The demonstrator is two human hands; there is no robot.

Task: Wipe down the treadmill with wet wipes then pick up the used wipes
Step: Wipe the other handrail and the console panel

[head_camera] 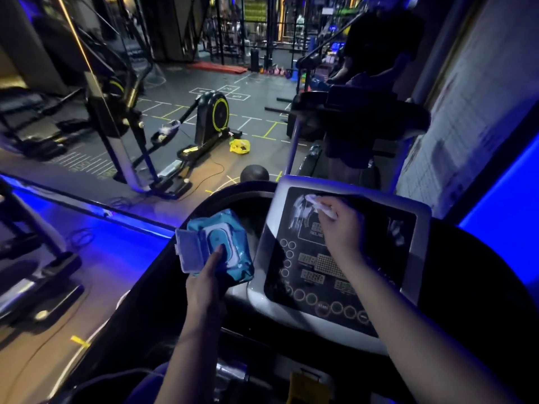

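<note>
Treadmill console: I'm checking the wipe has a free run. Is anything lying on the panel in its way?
Nothing visible does. The right hand holds the wet wipe on the console panel, upper left; the rest in view is bare. The left hand holds the wipes pack off its left edge.

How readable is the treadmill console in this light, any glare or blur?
Head view: dim, strong blue light at the edges; pale streaks on the glossy black console panel beside the white wet wipe under the right hand; blue wipes pack in the left hand sharp; wide-angle bending.
</note>
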